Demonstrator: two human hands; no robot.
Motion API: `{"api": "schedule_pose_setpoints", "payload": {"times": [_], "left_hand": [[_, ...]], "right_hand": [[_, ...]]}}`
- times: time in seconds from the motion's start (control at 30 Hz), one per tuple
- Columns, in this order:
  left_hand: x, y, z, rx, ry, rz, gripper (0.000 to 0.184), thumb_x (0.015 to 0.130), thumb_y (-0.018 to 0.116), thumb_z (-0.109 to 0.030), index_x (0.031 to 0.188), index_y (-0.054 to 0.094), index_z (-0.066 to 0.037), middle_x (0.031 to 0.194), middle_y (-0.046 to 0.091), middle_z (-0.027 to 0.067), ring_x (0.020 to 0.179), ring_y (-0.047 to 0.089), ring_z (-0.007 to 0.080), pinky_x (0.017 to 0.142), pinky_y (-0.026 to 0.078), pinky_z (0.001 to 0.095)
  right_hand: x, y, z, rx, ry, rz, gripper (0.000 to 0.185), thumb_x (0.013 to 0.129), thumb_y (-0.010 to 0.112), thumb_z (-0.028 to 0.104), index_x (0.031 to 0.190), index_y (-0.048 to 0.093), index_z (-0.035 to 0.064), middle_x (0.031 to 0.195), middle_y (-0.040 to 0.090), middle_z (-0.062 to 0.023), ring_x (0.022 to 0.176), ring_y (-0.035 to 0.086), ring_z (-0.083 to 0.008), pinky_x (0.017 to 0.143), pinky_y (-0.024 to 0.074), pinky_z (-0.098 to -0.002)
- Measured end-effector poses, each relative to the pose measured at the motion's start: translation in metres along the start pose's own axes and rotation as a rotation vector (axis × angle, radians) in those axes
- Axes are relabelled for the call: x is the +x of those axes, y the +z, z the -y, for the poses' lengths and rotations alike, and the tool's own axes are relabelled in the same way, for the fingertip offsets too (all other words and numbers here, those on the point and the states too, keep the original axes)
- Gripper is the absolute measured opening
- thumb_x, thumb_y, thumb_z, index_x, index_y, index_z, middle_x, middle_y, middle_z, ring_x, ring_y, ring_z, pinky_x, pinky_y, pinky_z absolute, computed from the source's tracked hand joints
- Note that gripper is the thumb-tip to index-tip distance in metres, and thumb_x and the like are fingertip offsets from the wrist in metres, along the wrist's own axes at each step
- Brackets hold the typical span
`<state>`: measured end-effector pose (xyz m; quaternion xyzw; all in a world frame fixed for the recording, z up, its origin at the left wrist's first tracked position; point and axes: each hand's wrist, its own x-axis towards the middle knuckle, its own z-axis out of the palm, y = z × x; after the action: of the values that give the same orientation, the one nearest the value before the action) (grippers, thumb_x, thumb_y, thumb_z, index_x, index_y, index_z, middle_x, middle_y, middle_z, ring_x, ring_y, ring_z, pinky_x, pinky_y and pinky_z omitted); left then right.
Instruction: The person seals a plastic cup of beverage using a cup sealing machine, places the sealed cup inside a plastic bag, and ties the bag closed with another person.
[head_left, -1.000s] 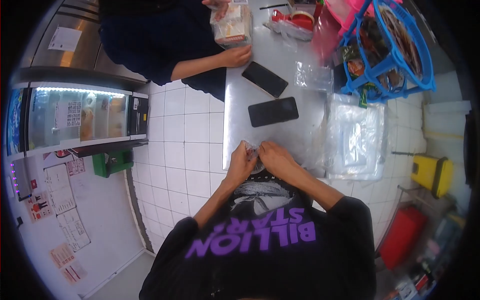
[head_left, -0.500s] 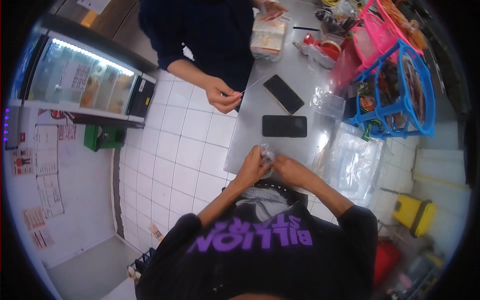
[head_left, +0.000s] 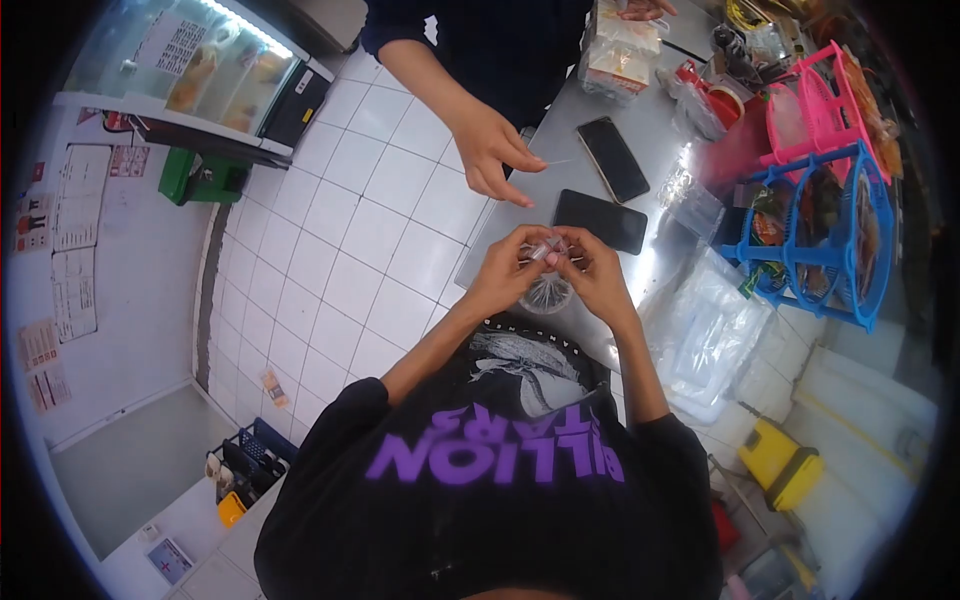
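My left hand (head_left: 508,268) and my right hand (head_left: 594,272) meet over the near edge of the metal table. Both are closed, fingertips pinching the gathered neck of a small clear plastic bag (head_left: 546,294). Its rounded body hangs below the fingers; what is inside, if anything, I cannot make out. Just beyond my hands lies a black phone (head_left: 602,221), with a second phone (head_left: 613,160) farther off at a slant. Close to my left hand, another person's hand (head_left: 492,150) reaches in, a thin pale strand at its fingertips.
A blue plastic rack (head_left: 815,235) and a pink rack (head_left: 830,110) hold packets on the right. Flat clear plastic bags (head_left: 700,335) lie at the table's right edge. A wrapped stack of boxes (head_left: 618,55) stands at the far end. A yellow case (head_left: 780,465) is at lower right.
My hands have come together at the bag's neck, and its rounded body now shows below them. The other person's hand has moved nearer to mine. The view has shifted.
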<state>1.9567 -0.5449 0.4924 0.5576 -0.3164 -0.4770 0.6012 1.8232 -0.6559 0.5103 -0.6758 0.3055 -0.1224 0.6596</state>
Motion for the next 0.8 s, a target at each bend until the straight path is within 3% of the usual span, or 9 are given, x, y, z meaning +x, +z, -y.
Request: {"api": "schedule_pose_setpoints", "payload": {"times": [0.13, 0.23, 0.3, 0.33, 0.43, 0.53, 0.6, 0.8], "left_hand": [[-0.005, -0.002, -0.012, -0.016, -0.103, -0.071, 0.03, 0.087, 0.067, -0.007, 0.111, 0.053, 0.003, 0.103, 0.058, 0.0089, 0.088, 0.059, 0.0106, 0.07, 0.054, 0.024], [-0.005, -0.001, -0.02, 0.161, -0.204, -0.141, 0.026, 0.086, 0.07, -0.012, 0.102, 0.057, 0.004, 0.098, 0.06, 0.0076, 0.083, 0.06, 0.0103, 0.066, 0.054, 0.0239], [-0.004, 0.004, -0.017, 0.214, -0.007, -0.205, 0.023, 0.083, 0.073, -0.015, 0.094, 0.06, 0.001, 0.089, 0.06, 0.0029, 0.079, 0.058, 0.0085, 0.063, 0.051, 0.0222], [-0.003, 0.003, -0.018, 0.209, -0.005, -0.206, 0.023, 0.083, 0.073, -0.015, 0.094, 0.06, 0.001, 0.089, 0.06, 0.0029, 0.079, 0.058, 0.0085, 0.063, 0.051, 0.0222], [0.002, -0.006, -0.025, 0.299, -0.085, -0.195, 0.026, 0.08, 0.076, -0.014, 0.097, 0.06, -0.002, 0.084, 0.057, -0.0008, 0.078, 0.055, 0.0071, 0.064, 0.048, 0.0216], [0.005, -0.018, -0.03, 0.215, -0.038, -0.082, 0.033, 0.079, 0.077, -0.012, 0.104, 0.058, -0.004, 0.082, 0.054, -0.0019, 0.077, 0.052, 0.0059, 0.064, 0.044, 0.0213], [0.009, -0.026, -0.021, -0.145, -0.109, 0.052, 0.039, 0.079, 0.077, -0.012, 0.11, 0.054, -0.005, 0.082, 0.052, -0.0032, 0.076, 0.05, 0.0047, 0.062, 0.04, 0.0206], [0.039, -0.033, -0.012, -0.254, -0.339, -0.105, 0.036, 0.082, 0.072, -0.014, 0.112, 0.053, -0.008, 0.085, 0.054, -0.0025, 0.07, 0.048, 0.0048, 0.057, 0.035, 0.0189]], "right_hand": [[-0.006, 0.004, 0.007, -0.06, -0.049, 0.008, 0.043, 0.082, 0.071, 0.018, 0.12, 0.057, 0.0045, 0.103, 0.063, -0.0128, 0.09, 0.064, -0.0212, 0.071, 0.0502, -0.0305], [-0.013, 0.014, 0.016, -0.254, -0.147, -0.04, 0.039, 0.081, 0.071, 0.013, 0.116, 0.059, 0.0033, 0.1, 0.064, -0.0135, 0.084, 0.065, -0.0226, 0.07, 0.0502, -0.0309], [-0.014, 0.026, 0.012, -0.31, -0.182, -0.177, 0.035, 0.079, 0.072, 0.01, 0.111, 0.059, 0.0027, 0.093, 0.066, -0.0132, 0.08, 0.065, -0.0235, 0.07, 0.05, -0.0312], [-0.015, 0.028, 0.015, -0.316, -0.182, -0.176, 0.035, 0.079, 0.072, 0.01, 0.111, 0.059, 0.0027, 0.093, 0.066, -0.0132, 0.08, 0.065, -0.0235, 0.07, 0.05, -0.0312], [-0.015, 0.03, 0.016, -0.306, 0.003, -0.09, 0.029, 0.081, 0.07, 0.011, 0.107, 0.059, 0.0015, 0.088, 0.066, -0.0107, 0.078, 0.064, -0.0186, 0.068, 0.0487, -0.0298], [-0.009, 0.023, -0.002, -0.188, -0.047, -0.138, 0.021, 0.086, 0.064, 0.01, 0.102, 0.058, -0.0007, 0.083, 0.065, -0.0078, 0.074, 0.061, -0.0131, 0.065, 0.0475, -0.0276], [0.0, 0.02, -0.001, 0.239, 0.028, -0.186, 0.015, 0.089, 0.059, 0.009, 0.099, 0.058, -0.0024, 0.077, 0.062, -0.0046, 0.071, 0.057, -0.0091, 0.063, 0.0461, -0.0251], [0.028, 0.023, 0.017, 0.59, 0.275, -0.206, 0.009, 0.09, 0.058, 0.014, 0.091, 0.058, 0.005, 0.064, 0.053, 0.0015, 0.057, 0.053, -0.0086, 0.056, 0.0409, -0.0229]]}}
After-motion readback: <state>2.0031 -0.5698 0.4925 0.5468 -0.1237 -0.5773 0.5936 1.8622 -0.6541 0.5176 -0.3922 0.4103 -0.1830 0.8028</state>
